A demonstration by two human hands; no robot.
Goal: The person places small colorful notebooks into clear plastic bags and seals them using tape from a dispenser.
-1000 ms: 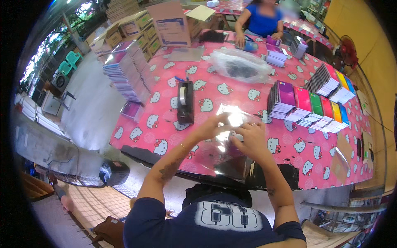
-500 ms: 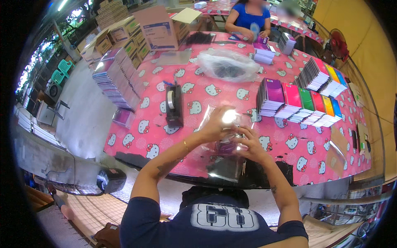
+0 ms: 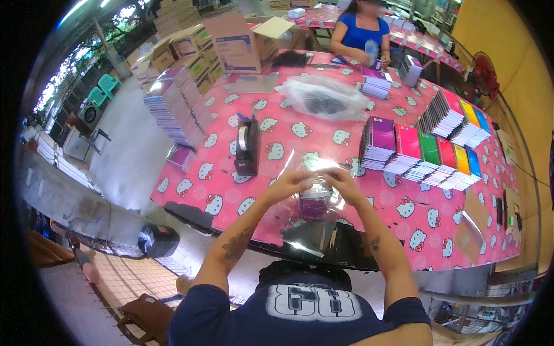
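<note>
A small bundle of notebooks with a purple cover lies on the table in front of me, inside clear plastic wrap. My left hand pinches the wrap at the bundle's far left, its fingers closed. On the opposite side my right hand is closed on the wrap too, with its fingertips near the left hand's. Glare off the film hides part of the bundle. To the left of my hands stands a black tape dispenser with a roll in it.
Rows of coloured spiral notebooks stand at the right. Wrapped bundles are piled high on the left edge, beside cardboard boxes. A plastic bag lies farther back. Across the table a person in blue handles notebooks.
My hands have drawn back from over the bundle to its far side, now pinching the wrap. The purple cover shows more plainly. The whole view has shifted slightly.
</note>
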